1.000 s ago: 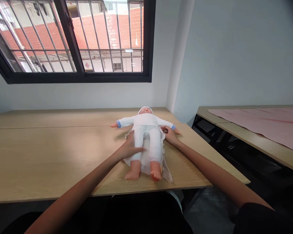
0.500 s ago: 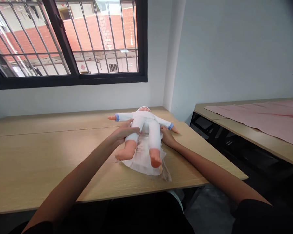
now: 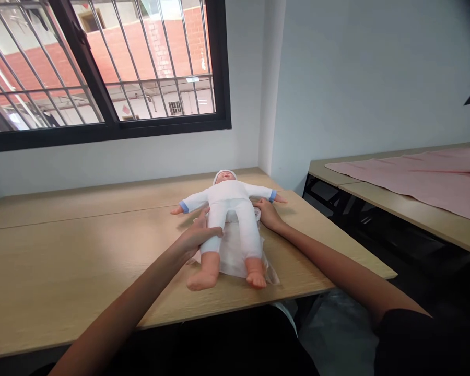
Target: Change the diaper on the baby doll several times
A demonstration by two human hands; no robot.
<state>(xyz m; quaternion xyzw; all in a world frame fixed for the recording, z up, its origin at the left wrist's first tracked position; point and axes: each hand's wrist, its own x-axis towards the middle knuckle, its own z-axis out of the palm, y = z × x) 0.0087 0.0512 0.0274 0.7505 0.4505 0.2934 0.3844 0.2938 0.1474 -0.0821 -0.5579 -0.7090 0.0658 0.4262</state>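
A baby doll [image 3: 229, 201] lies on its back on a wooden table, in a white long-sleeved suit with blue cuffs and a white cap, its plastic feet bare. Beneath its hips lies a white diaper [image 3: 238, 250], with its crinkled side edges showing. My left hand [image 3: 199, 235] wraps over the doll's thigh, thumb up near its belly. My right hand [image 3: 268, 215] sits at the doll's other hip, fingers on the gathered diaper edge. The fingertips are partly hidden.
The light wood table [image 3: 82, 250] runs left and ends in a corner right of the doll. A second table [image 3: 360, 180] to the right carries a pink cloth [image 3: 419, 180]. Behind stands a white wall with a barred window [image 3: 102, 68].
The doll's legs, raised and swung toward my left before, now lie lower and straighter over the diaper. My left hand has stayed on the thigh, and the view has tilted slightly.
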